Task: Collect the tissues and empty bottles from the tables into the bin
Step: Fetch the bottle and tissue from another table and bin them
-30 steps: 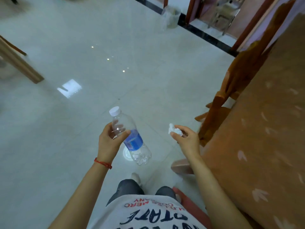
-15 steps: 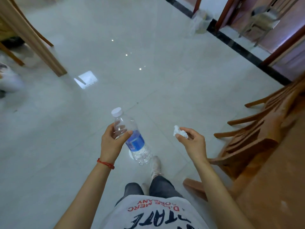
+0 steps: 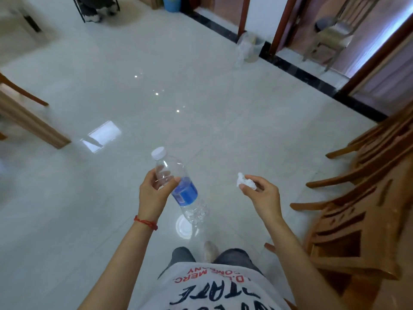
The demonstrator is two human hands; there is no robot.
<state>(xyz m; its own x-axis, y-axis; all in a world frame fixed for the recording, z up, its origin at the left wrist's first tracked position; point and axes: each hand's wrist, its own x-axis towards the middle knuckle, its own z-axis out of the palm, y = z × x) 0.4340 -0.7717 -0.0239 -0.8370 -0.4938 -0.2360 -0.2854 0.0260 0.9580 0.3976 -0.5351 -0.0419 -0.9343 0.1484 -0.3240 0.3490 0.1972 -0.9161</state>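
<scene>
Clear plastic bottle gripped in the left hand, crumpled tissue pinched by the right hand

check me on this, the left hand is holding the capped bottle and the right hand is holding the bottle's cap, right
Not quite. The left hand does hold the capped bottle, but the right hand pinches a crumpled tissue, not a cap. The head view shows the white cap on the bottle.

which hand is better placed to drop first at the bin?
Right, marginally. The bin stands far ahead, right of centre, by the door frame. The right hand pinches the tissue on that side; the left hand grips the bottle further left. Both remain well short.
</scene>
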